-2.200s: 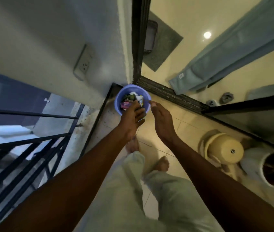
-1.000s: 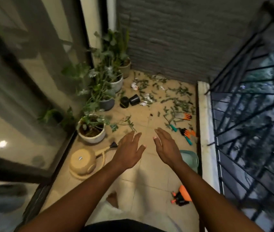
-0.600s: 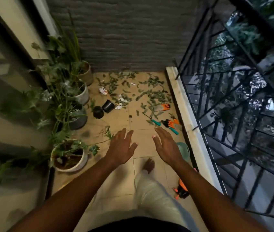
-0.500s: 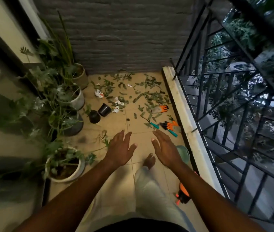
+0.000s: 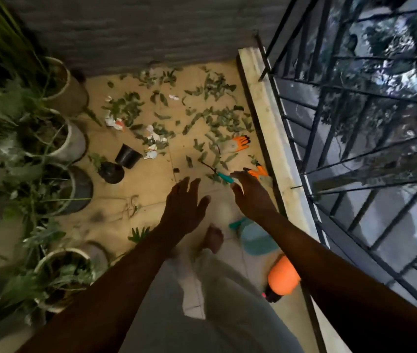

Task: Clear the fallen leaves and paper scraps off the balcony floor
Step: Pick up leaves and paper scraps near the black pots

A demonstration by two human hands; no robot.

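Green fallen leaves (image 5: 217, 118) lie scattered over the far half of the tan balcony floor (image 5: 151, 184), up to the grey wall. White paper scraps (image 5: 155, 142) lie among them, and a crumpled scrap with orange on it (image 5: 114, 122) sits further left. My left hand (image 5: 183, 207) and my right hand (image 5: 252, 197) are held out in front of me above the floor, fingers spread and relaxed, holding nothing. Both hover short of the leaves. My bare foot (image 5: 212, 238) stands on the tiles below them.
Potted plants (image 5: 57, 138) line the left side. Two small black pots (image 5: 120, 164) lie on the floor. Orange gloves (image 5: 238, 143), teal-handled tools (image 5: 225, 177), a teal container (image 5: 253, 235) and an orange sprayer (image 5: 282, 278) sit along the stone curb (image 5: 271, 138) under the black railing (image 5: 355, 154).
I turned away from the blue bucket by the doorway and walked along the balcony; the leaves and scraps are now closer. Both hands stay open and empty.
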